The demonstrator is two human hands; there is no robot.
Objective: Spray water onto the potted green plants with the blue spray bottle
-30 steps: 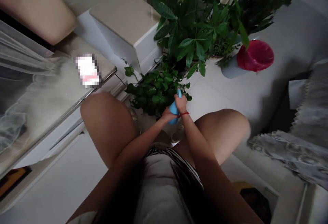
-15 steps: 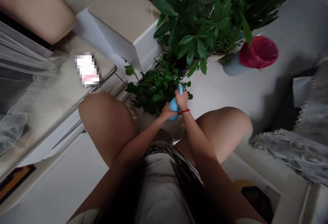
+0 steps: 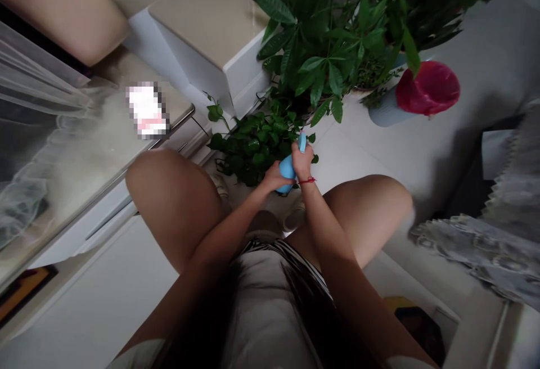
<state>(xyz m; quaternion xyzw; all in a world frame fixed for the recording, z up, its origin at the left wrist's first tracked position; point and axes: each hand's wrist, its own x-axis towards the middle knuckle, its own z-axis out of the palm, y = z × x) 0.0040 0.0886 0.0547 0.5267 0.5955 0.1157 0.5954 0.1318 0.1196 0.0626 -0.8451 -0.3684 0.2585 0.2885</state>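
Note:
Between my knees I hold a light blue spray bottle (image 3: 287, 169) in both hands. My right hand (image 3: 302, 162) is wrapped around its neck and trigger area, with a red string bracelet on the wrist. Around the lower body of the bottle, my left hand (image 3: 274, 176) is closed on its left side. The spray head (image 3: 302, 142) sticks up past my right hand, toward the plants. Just beyond lies a low leafy plant (image 3: 257, 149) on the floor. Behind it rises a taller broad-leaved plant (image 3: 320, 71). The fingers are partly hidden by the bottle and hands.
A pale cabinet top (image 3: 84, 172) with a blurred-out phone-like object (image 3: 147, 110) runs along the left. Past it stands a white box-like unit (image 3: 211, 20). A grey bin with a red liner (image 3: 428, 88) stands at right. Lace-edged cloth (image 3: 472, 245) hangs at far right.
The bottle and my right hand have shifted slightly to the right and tilted a little more that way. Both hands keep their hold. The view has moved slightly.

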